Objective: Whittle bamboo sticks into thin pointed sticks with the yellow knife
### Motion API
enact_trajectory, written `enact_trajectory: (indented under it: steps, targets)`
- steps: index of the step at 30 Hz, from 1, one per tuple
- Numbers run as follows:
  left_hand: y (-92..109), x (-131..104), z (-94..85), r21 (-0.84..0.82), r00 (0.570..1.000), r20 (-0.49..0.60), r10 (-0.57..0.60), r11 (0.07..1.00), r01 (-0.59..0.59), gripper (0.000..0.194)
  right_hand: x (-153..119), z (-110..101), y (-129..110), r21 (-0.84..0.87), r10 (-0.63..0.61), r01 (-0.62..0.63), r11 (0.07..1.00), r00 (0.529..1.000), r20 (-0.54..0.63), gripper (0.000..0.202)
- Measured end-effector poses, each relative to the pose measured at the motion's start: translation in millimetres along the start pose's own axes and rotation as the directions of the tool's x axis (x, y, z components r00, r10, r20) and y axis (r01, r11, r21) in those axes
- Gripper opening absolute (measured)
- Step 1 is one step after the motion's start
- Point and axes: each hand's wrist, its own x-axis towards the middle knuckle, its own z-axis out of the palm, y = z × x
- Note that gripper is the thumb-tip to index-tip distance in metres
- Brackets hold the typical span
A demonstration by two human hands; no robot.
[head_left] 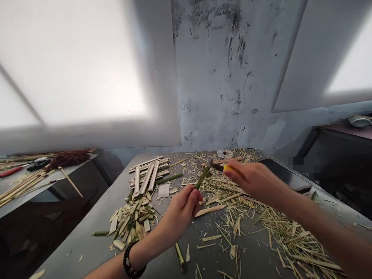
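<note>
My left hand, with a dark beaded bracelet at the wrist, is wrapped round a green bamboo strip. The strip slants up and away from the fist, and its lower end shows below the wrist. In my right hand is a knife with a dark and yellow handle. Its front end meets the far tip of the strip; the blade itself is small and blurred. Pale shavings lie beneath both hands.
Split bamboo pieces are stacked at the table's back left, above a heap of short chips. Shavings spread along the right side, beside a dark flat tablet-like object. A roll of tape lies near the wall.
</note>
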Motion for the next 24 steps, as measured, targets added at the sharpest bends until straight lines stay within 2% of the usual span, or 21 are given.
enact_trajectory:
  steps: [4, 6, 10, 15, 20, 22, 24]
  targets:
    - [4, 0, -2.5, 0.039, 0.999, -0.005, 0.044, 0.998, -0.044, 0.038, -6, 15, -39, 0.066, -0.192, 0.189, 0.98, 0.98, 0.048, 0.06]
    - [6, -2, -2.2, 0.058, 0.998, -0.021, 0.064, 0.996, -0.063, 0.038, -8, 19, -44, 0.055, -0.221, 0.219, 0.974, 0.975, 0.032, 0.06]
    - [8, -6, 0.7, 0.057, 0.996, -0.048, 0.07, 0.996, -0.067, 0.036, -7, 25, -38, -0.03, -0.216, 0.215, 0.976, 0.976, -0.023, 0.063]
    - [7, -1, 1.7, 0.022, 0.997, -0.051, 0.05, 0.999, -0.049, 0.033, -3, 35, -33, -0.139, -0.176, 0.166, 0.976, 0.982, -0.064, 0.07]
    - [8, 8, -3.9, -0.017, 0.999, -0.035, 0.021, 1.0, -0.021, 0.033, 3, 46, -35, -0.213, -0.091, 0.081, 0.974, 0.995, -0.04, 0.078]
    - [10, 4, -4.9, -0.034, 1.0, -0.019, 0.005, 0.999, -0.005, 0.034, 6, 42, -21, -0.253, -0.008, -0.002, 0.967, 0.999, -0.038, 0.077]
    - [12, -4, -4.1, -0.056, 1.0, 0.021, -0.02, 0.998, 0.021, 0.036, 8, 29, 6, -0.307, 0.139, -0.156, 0.939, 0.987, -0.077, 0.069]
